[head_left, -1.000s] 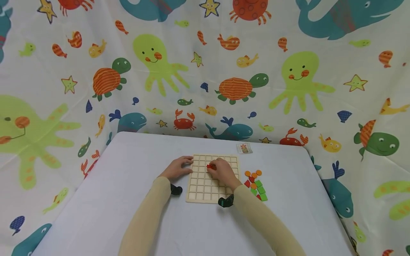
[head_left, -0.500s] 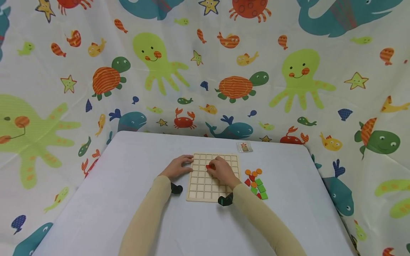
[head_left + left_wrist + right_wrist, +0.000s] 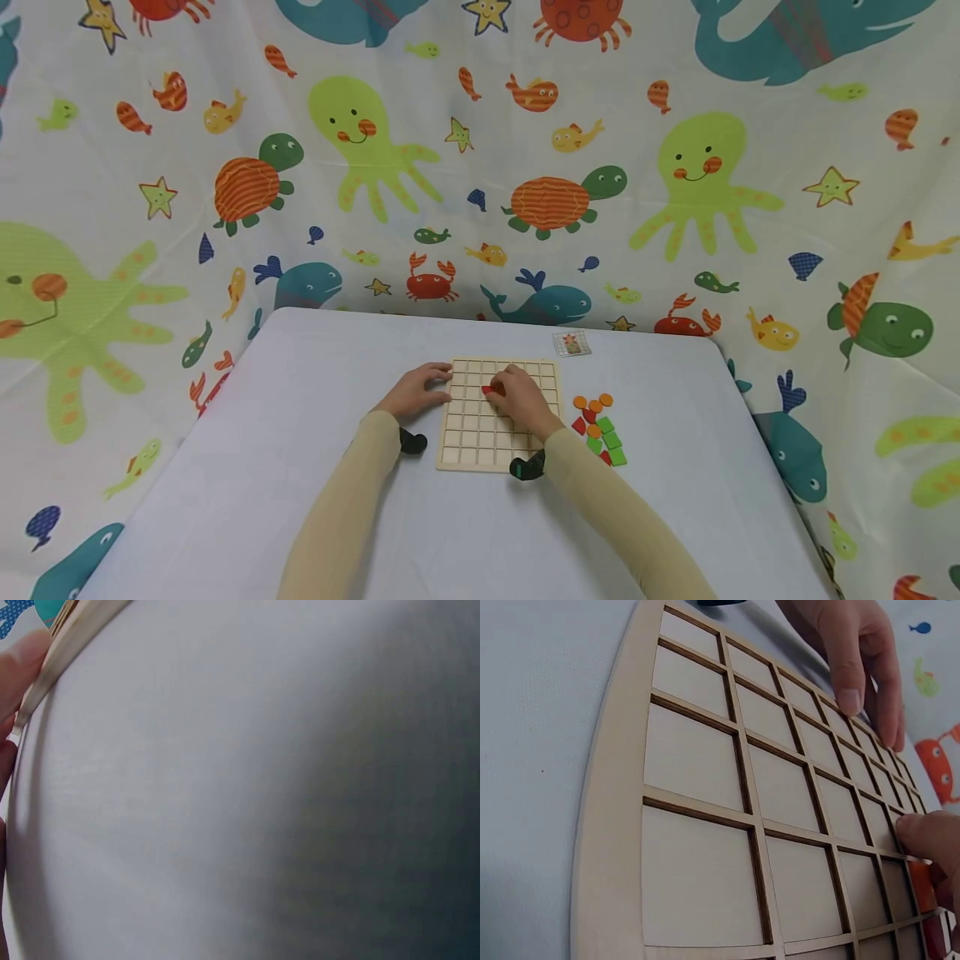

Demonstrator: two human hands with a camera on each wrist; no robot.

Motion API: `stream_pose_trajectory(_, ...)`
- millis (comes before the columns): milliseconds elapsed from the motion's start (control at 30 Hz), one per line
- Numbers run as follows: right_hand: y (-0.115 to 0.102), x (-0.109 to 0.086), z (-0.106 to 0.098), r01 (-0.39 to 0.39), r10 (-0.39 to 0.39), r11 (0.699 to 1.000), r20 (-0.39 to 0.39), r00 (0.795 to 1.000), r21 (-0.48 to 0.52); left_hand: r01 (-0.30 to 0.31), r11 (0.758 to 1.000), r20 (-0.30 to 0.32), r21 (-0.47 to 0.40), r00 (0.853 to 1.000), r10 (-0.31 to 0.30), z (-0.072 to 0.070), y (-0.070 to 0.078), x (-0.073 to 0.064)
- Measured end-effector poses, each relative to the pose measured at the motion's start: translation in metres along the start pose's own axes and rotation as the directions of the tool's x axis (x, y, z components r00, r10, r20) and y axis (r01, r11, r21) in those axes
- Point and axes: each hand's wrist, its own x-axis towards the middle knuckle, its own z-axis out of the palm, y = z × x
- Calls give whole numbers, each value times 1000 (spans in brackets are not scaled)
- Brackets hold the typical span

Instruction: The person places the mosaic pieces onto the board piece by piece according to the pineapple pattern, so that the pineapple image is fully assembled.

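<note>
A wooden grid board point(image 3: 465, 458) with square compartments lies on the white table. My right hand point(image 3: 521, 402) is over its upper middle, with fingertips and thumb pinching a small red tile point(image 3: 487, 389) down at the grid. Most of that tile is hidden by the fingers; in the right wrist view, orange-red colour point(image 3: 922, 886) shows beneath the thumb. At the board's left edge rests my left hand point(image 3: 415, 392), thumb and fingers spread and touching the rim. The left wrist view catches the left fingertips point(image 3: 26, 656) against the board's side.
Right of the board lies a loose group of tiles: orange discs point(image 3: 606, 400), green squares point(image 3: 618, 457) and red pieces point(image 3: 579, 426). A small picture card point(image 3: 572, 343) with a grid lies behind the board's right corner. A curtain point(image 3: 480, 275) printed with sea animals hangs behind the table.
Both hands stay almost where they were. The red tile at the right fingertips has shifted very slightly to the left, and less of it shows.
</note>
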Motion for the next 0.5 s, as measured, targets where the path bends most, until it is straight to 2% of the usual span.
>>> stream_pose_trajectory(133, 2, 0, 0, 10, -10, 1000, -11, 1000, 10, 3, 1000, -1, 2, 1000, -3, 0, -1, 0)
stream_pose_trajectory(267, 7, -2, -3, -19, 22, 996, -32, 999, 93, 15, 1000, 1, -4, 1000, -15, -1, 0, 0)
stream_pose_trajectory(400, 19, -12, -18, -40, 65, 978, -115, 991, 204, 18, 1000, 0, -13, 1000, -18, -2, 3, -2)
stream_pose_trajectory(500, 33, -25, -34, -28, 74, 974, -198, 977, 224, 19, 1000, -1, -17, 1000, -19, -2, 4, -3)
